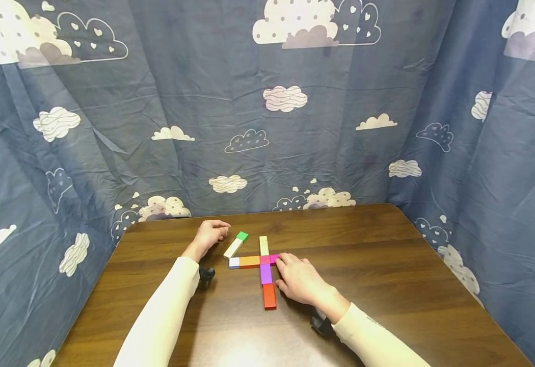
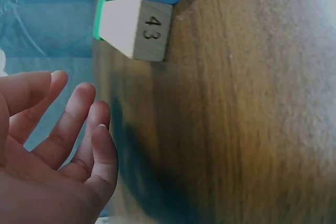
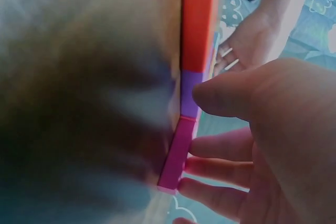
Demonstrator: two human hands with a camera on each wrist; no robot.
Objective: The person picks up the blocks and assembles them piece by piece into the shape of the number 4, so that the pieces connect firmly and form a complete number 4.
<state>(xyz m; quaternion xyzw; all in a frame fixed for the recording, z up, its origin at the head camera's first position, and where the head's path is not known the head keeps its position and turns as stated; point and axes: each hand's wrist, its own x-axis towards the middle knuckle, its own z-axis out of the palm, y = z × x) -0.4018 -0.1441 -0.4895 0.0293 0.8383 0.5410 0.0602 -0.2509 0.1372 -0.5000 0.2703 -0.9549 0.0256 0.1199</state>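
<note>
Flat coloured wooden blocks form a cross on the table. A pink block [image 1: 265,260] sits at its centre, below a pale yellow block [image 1: 264,245]. A purple block [image 1: 266,274] and a red block [image 1: 269,296] run toward the near side; an orange block [image 1: 249,262] and a white-topped blue block [image 1: 234,263] reach left. My right hand [image 1: 301,280] touches the magenta block [image 3: 177,153] with its fingertips, thumb apart beside the purple block. Loosely bent, my left hand [image 1: 210,233] hovers empty left of a white block [image 1: 234,248] meeting a green block [image 1: 242,236].
The brown wooden table [image 1: 364,255] carries all the blocks. Behind and at both sides hangs a dark blue curtain [image 1: 231,112] with cloud prints. The white block's end shows the number 43 in the left wrist view. Black wrist devices sit under both forearms.
</note>
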